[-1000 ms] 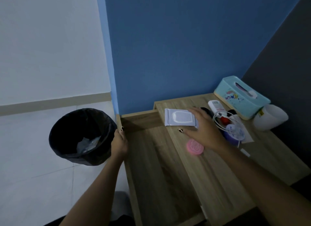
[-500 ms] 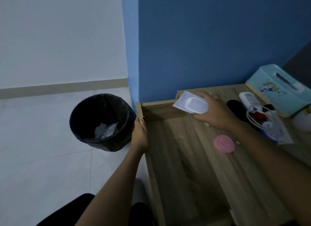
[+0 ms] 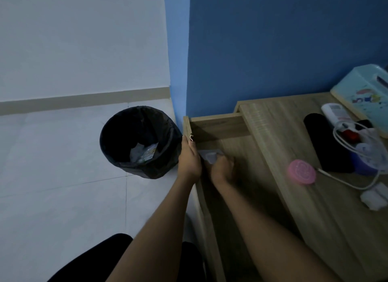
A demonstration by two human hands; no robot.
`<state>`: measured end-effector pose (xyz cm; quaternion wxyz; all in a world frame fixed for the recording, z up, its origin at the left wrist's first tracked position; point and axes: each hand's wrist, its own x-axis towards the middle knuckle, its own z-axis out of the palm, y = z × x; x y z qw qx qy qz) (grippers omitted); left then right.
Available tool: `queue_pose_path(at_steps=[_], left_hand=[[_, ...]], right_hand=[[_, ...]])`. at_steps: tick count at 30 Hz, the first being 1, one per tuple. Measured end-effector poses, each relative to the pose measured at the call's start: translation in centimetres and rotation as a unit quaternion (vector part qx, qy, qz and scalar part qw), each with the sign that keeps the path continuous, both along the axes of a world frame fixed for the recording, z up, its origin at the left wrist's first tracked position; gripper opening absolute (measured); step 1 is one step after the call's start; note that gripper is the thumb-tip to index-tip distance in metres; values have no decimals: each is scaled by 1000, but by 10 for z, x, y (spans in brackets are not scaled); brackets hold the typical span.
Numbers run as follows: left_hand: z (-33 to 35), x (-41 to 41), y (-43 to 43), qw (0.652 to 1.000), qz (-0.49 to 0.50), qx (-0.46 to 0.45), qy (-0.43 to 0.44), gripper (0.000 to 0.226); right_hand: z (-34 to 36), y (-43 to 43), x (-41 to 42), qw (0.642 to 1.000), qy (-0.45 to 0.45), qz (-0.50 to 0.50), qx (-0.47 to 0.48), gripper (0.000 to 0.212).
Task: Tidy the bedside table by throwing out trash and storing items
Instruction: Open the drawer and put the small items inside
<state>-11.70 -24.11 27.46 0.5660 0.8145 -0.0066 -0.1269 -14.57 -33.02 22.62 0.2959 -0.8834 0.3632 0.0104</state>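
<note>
At the far left, the black-lined trash bin (image 3: 151, 170) stood on the pale tiled floor, just beside the corner of the blue wall. Some crumpled wrappers (image 3: 143, 153) lay in the bottom of it.

Right of the bin, your left hand (image 3: 189, 159) was clasped over the top edge of the open drawer (image 3: 218, 126), on the side nearest the bin, with one painted nail showing on the rim.

Just beside that hand, your right hand (image 3: 221, 169) was down inside the drawer with its fingers curled round the wipes pack (image 3: 210, 155). The pale pack was low in the drawer's near-left part, close against the wall your left hand held. I could not tell whether the pack was touching the drawer's bottom, since your fingers covered much of it.

Further right was the wooden top of the bedside table (image 3: 315, 214). A round pink disc (image 3: 302, 171) lay flat near its front edge. Behind the disc sat a long black object (image 3: 323, 143), and beside that a white remote (image 3: 336, 113) lay near the back. A white cable (image 3: 344, 149) looped over a small heap of items I could not identify, among them something red and something purple. At the far right, the light blue tissue box (image 3: 365, 88) stood against the wall, and a crumpled white tissue (image 3: 375, 198) lay nearer you, close to the cable's end.
</note>
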Motion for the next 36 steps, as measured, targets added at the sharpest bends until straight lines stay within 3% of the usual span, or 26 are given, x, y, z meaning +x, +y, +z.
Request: queue_pose_path(at_steps=[5, 9, 11, 13, 17, 20, 23, 24, 27, 31, 33, 36], left_hand=[[-8, 3, 0, 1000, 0, -7, -4, 51], [-8, 3, -1, 1000, -1, -10, -27, 50], [-9, 4, 0, 1000, 6, -4, -28, 50], [-10, 5, 1, 1000, 6, 0, -27, 50], [-10, 1, 2, 999, 1, 6, -41, 47], [-6, 0, 2, 999, -3, 2, -44, 45], [-3, -1, 3, 999, -6, 2, -51, 44], [-2, 0, 4, 999, -6, 2, -53, 43], [-3, 1, 5, 999, -6, -10, -51, 42], [-5, 2, 4, 999, -12, -8, -36, 44], [-5, 3, 5, 999, -13, 3, -41, 46], [-4, 3, 5, 999, -12, 21, -48, 47]], right_hand=[[-23, 13, 15, 993, 36, 68, -85, 43], [-21, 25, 24, 994, -42, -39, -88, 38], [-14, 26, 24, 998, -23, 18, -58, 39], [-23, 24, 21, 992, -1, 33, -122, 36], [-33, 25, 17, 992, 8, 54, -115, 44], [-27, 21, 15, 987, -27, 75, -143, 45], [-12, 12, 13, 982, 61, 139, -110, 57], [-2, 11, 14, 983, 45, 142, -108, 59], [48, 5, 6, 981, -117, 119, -96, 52], [108, -28, -27, 946, -293, 80, -113, 45], [124, -55, -48, 934, -321, 66, -140, 43], [134, -95, -81, 945, -282, 50, -162, 42]])
